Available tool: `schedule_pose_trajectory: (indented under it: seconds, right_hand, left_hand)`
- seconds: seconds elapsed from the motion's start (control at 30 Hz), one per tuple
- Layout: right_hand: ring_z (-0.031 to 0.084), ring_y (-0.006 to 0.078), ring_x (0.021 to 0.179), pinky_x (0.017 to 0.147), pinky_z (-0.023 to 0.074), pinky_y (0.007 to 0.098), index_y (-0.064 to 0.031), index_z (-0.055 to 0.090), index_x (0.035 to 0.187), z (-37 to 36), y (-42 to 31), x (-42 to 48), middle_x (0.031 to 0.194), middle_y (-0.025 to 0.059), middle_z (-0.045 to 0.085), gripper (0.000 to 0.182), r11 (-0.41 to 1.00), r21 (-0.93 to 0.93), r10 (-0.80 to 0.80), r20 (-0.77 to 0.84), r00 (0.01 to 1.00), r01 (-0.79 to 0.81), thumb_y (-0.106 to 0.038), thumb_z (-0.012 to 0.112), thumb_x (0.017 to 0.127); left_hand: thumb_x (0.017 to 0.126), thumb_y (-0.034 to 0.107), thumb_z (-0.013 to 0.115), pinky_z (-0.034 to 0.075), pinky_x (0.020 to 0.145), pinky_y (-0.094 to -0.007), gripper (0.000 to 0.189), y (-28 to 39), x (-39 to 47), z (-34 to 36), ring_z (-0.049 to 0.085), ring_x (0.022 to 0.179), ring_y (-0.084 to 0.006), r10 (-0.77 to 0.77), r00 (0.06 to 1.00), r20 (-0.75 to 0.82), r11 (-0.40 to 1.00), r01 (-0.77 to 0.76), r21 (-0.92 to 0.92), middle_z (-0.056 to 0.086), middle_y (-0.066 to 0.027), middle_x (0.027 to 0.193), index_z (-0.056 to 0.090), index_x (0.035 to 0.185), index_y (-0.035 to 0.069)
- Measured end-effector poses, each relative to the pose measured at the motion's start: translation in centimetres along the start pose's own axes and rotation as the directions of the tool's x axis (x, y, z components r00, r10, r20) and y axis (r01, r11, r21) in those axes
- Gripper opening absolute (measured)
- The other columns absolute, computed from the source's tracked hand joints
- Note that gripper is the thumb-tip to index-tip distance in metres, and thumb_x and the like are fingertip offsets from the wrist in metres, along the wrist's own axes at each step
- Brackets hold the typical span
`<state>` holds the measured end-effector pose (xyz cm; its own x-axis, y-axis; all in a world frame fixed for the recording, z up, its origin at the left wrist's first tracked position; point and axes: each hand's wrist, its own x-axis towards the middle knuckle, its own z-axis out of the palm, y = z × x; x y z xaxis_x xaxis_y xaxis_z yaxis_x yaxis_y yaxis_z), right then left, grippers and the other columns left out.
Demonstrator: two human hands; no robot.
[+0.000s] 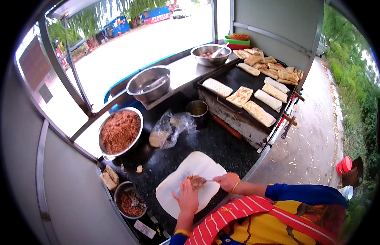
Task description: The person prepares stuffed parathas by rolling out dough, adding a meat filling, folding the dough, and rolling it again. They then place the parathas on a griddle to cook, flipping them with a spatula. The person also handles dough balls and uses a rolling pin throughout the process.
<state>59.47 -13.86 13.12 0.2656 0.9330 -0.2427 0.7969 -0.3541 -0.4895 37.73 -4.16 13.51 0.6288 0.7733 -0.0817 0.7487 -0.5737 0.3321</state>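
Note:
A thin sheet of white dough (173, 186) lies spread on the black worktop (229, 150) before me. My right hand (228, 182) grips the handle of a metal spoon (199, 181), whose bowl rests over the dough's middle. Reddish-brown filling (191, 177) sits in a small heap at the spoon's bowl. My left hand (188, 196) is laid over the dough, fingertips against the filling and thumb spread out; it holds nothing. Part of the filling is hidden behind these fingers.
A metal basin of reddish filling (121, 131) stands at left, near a bowl of chopped filling (130, 200). Plastic-bagged dough (159, 137) lies beyond the sheet, beside a metal pot (197, 108). Filled flatbreads (260, 111) cover parts of a raised black griddle (229, 79).

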Motion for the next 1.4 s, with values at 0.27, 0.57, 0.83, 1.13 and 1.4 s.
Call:
schedule_pose_trajectory:
  seconds: [0.27, 0.57, 0.83, 1.13, 1.4]
  right_hand:
    - [0.070, 0.0296, 0.082, 0.071, 0.0560, 0.0395, -0.0236, 0.076, 0.104, -0.2, -0.2, -0.6, 0.093, 0.0092, 0.072, 0.023, 0.976, 0.202, 0.120, -0.171, 0.978, -0.085, -0.033, 0.061, 0.089]
    - [0.071, 0.0289, 0.085, 0.077, 0.0553, 0.0371, -0.0151, 0.077, 0.100, -0.3, 0.2, 1.0, 0.093, 0.0113, 0.073, 0.022, 0.904, 0.405, 0.186, -0.089, 0.979, -0.135, -0.025, 0.064, 0.086]
    - [0.070, 0.0280, 0.090, 0.080, 0.0548, 0.0367, -0.0154, 0.077, 0.101, 0.2, -0.9, 0.4, 0.097, 0.0112, 0.073, 0.023, 0.929, 0.354, 0.124, -0.030, 0.992, -0.106, -0.024, 0.063, 0.085]
    - [0.069, 0.0309, 0.087, 0.078, 0.0549, 0.0408, -0.0209, 0.076, 0.104, 1.2, -4.1, -0.3, 0.094, 0.0101, 0.073, 0.024, 0.976, 0.214, 0.034, 0.026, 0.999, -0.039, -0.026, 0.060, 0.087]
    - [0.069, 0.0315, 0.080, 0.070, 0.0545, 0.0416, -0.0229, 0.077, 0.099, -2.6, -1.6, 1.8, 0.090, 0.0122, 0.072, 0.020, 0.985, -0.005, -0.171, -0.034, 0.985, 0.171, -0.028, 0.062, 0.086]
  left_hand:
    - [0.100, 0.040, 0.045, 0.005, 0.110, -0.0725, 0.059, -0.8, 1.3, 3.5, 0.026, 0.148, -0.0190, 0.083, 0.995, 0.052, 0.977, -0.091, 0.195, 0.032, -0.0053, 0.158, 0.034, 0.151, 0.011]
    - [0.101, 0.043, 0.041, -0.003, 0.113, -0.0703, 0.056, -2.5, -0.7, 1.5, 0.017, 0.150, -0.0142, 0.043, 0.979, 0.199, 0.969, -0.090, 0.229, 0.027, -0.0008, 0.161, 0.037, 0.150, 0.015]
    - [0.101, 0.040, 0.042, -0.001, 0.118, -0.0615, 0.053, -5.3, -2.5, 0.6, 0.018, 0.150, -0.0153, 0.109, 0.971, 0.212, 0.981, -0.140, 0.136, 0.025, 0.0001, 0.162, 0.039, 0.150, 0.019]
    - [0.100, 0.036, 0.047, 0.004, 0.120, -0.0557, 0.047, -6.6, -4.5, -0.1, 0.023, 0.149, -0.0208, 0.078, 0.979, 0.191, 0.991, -0.097, 0.094, 0.030, -0.0036, 0.160, 0.048, 0.144, 0.019]
    - [0.091, 0.036, 0.061, 0.009, 0.120, -0.0550, 0.071, -8.0, -7.1, 1.4, 0.018, 0.150, -0.0314, -0.024, 0.998, -0.061, 0.999, 0.026, 0.022, 0.024, -0.0139, 0.160, 0.033, 0.151, 0.010]
